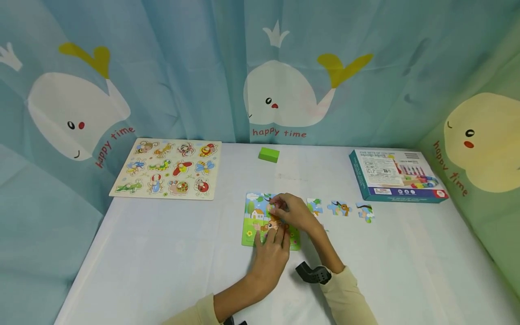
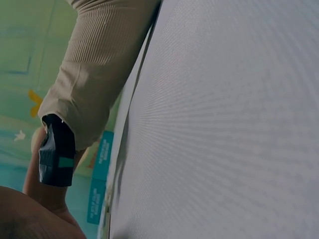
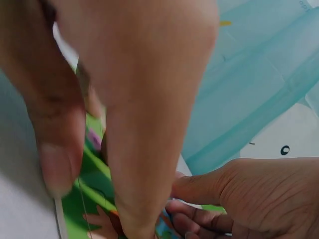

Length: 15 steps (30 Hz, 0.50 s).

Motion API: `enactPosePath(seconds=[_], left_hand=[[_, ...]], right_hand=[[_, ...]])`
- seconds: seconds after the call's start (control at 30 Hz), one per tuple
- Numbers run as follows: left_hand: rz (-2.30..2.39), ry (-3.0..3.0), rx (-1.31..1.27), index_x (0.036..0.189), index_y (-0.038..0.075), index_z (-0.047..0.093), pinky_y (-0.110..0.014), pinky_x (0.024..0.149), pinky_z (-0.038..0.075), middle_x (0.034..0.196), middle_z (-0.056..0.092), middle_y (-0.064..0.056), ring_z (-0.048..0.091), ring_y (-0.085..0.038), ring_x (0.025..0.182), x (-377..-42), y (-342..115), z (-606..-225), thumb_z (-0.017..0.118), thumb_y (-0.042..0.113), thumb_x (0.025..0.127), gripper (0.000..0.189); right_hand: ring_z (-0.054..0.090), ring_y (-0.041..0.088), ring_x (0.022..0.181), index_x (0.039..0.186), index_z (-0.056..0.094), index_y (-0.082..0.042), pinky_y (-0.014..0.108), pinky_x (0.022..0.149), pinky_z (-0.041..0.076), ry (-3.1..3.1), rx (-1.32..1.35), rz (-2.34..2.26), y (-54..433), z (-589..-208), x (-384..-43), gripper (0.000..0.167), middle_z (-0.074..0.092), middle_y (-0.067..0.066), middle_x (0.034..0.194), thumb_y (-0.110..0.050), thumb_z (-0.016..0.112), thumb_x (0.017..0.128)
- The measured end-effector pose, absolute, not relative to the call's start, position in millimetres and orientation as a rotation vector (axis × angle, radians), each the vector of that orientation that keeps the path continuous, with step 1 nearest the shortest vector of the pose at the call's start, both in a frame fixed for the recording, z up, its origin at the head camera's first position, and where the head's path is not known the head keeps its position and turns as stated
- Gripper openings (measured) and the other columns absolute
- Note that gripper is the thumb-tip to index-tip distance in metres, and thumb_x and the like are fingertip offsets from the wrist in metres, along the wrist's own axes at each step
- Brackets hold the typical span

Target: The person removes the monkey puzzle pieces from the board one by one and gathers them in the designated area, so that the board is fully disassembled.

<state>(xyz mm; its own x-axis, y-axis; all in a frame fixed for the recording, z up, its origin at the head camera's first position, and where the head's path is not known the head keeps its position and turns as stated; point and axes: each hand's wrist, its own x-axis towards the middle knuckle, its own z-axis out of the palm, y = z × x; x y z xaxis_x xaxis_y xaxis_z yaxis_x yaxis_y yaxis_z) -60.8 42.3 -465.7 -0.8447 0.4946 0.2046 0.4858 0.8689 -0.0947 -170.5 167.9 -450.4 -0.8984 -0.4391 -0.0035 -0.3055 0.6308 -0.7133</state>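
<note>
A small picture jigsaw puzzle (image 1: pixel 249 234) with a house, grass and an animal lies at mid-table. My left hand (image 1: pixel 271 257) reaches over its lower edge, fingertips spread and pressing on the picture. At the puzzle's upper right, my right hand (image 1: pixel 296 211) pinches a jigsaw piece between curled fingers and thumb, mostly hidden by them. In the right wrist view the left hand's fingers (image 3: pixel 144 149) loom large in front, and the right hand (image 3: pixel 269 196) comes in from the right, low beside blue printing. The left wrist view catches mainly tabletop and the right sleeve (image 2: pixel 94 74).
Three loose jigsaw pieces (image 1: pixel 340 208) lie in a row right of the puzzle. A wooden insect board (image 1: pixel 166 169) is at back left, a green block (image 1: pixel 269 155) at the back middle, and a boxed bead set (image 1: pixel 398 176) at back right. Whale-printed curtains (image 1: pixel 284 95) enclose the table.
</note>
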Motion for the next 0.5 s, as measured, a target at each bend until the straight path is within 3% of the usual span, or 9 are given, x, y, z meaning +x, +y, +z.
enactPosePath(seconds=[0.07,0.5], left_hand=[[0.050,-2.811,-0.746,0.134,0.010,0.060,-0.053,0.087,0.052,0.141,0.057,-0.006,0.053,-0.022,0.112,-61.2,42.5,-466.4,0.083,0.026,0.079,0.062],[0.022,-2.787,-0.739,0.131,0.012,0.063,-0.052,0.086,0.052,0.140,0.057,-0.007,0.053,-0.027,0.114,-61.6,42.4,-468.7,0.084,0.027,0.077,0.060]], right_hand=[[0.058,0.015,0.077,0.104,0.069,0.000,0.029,0.070,0.049,2.700,-0.625,-1.108,167.4,-450.1,-170.9,0.015,0.065,0.009,0.089,-0.010,0.066,0.092],[0.060,0.016,0.075,0.097,0.074,0.001,0.031,0.069,0.050,2.794,-0.674,-1.090,170.3,-451.6,-172.5,0.013,0.067,0.010,0.090,-0.009,0.067,0.091]])
